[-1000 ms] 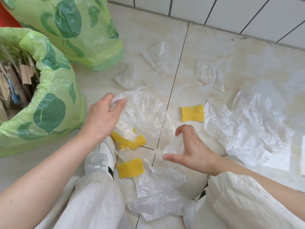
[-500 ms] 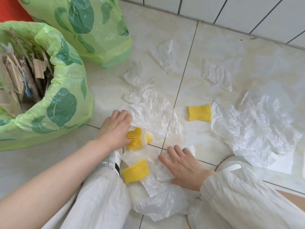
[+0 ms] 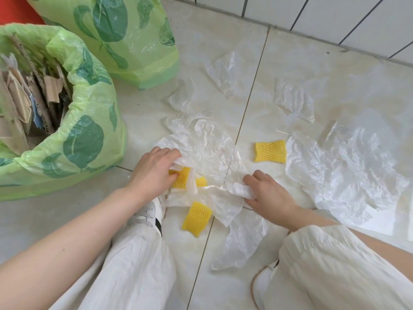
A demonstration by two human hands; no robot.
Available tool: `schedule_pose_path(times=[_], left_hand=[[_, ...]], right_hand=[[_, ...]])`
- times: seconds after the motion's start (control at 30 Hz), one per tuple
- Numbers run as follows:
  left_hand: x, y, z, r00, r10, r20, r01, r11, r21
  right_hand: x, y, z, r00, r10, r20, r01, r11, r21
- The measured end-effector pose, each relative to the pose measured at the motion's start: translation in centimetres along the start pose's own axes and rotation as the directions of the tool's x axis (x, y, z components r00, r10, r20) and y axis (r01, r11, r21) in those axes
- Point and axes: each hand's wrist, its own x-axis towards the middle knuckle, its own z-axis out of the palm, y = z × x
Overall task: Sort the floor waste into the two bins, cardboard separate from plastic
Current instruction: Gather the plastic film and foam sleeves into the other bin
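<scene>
bins (image 3: pixel 93 153): two. yellow nets (image 3: pixel 270 151): four. left hand (image 3: pixel 154 173) pinches one net with film; right hand (image 3: pixel 268 193) clutches film (image 3: pixel 240 190) beside it.

bare forearms, no sleeves, baggy off-white trousers (image 3: pixel 125 271), white lace-up sneaker (image 3: pixel 149 212) w/ black stripe

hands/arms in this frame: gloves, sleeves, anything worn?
Nothing worn: left hand and right hand have no gloves, rings, watch or bands in view. No sleeves on either forearm as far as the frame shows. Fingers have short, unpainted nails.
</scene>
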Motion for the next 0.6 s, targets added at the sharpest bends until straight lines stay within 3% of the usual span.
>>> schedule_pose_path(times=[0.13,0.37,0.5,0.6], left_hand=[[0.4,0.3,-1.4,0.990,-0.123,-0.062,0.109,0.975,-0.195],[0.6,2.2,-4.4,0.965,-0.253,-0.072,0.177,0.825,-0.537],[1.0,3.4,-4.6,0.967,-0.252,-0.033,0.193,0.812,-0.552],[0.8,4.4,-4.1,0.982,-0.173,0.071,0.183,0.819,-0.544]], right_hand=[[0.3,0.6,-2.2,0.994,0.067,-0.091,-0.047,0.976,0.211],[0.4,1.6,-4.4,0.959,0.100,-0.265,-0.014,0.951,0.310],[0.4,1.5,-5.2,0.939,0.031,-0.341,0.087,0.942,0.324],[0.2,1.4,-5.3,0.951,-0.024,-0.309,0.110,0.959,0.263]])
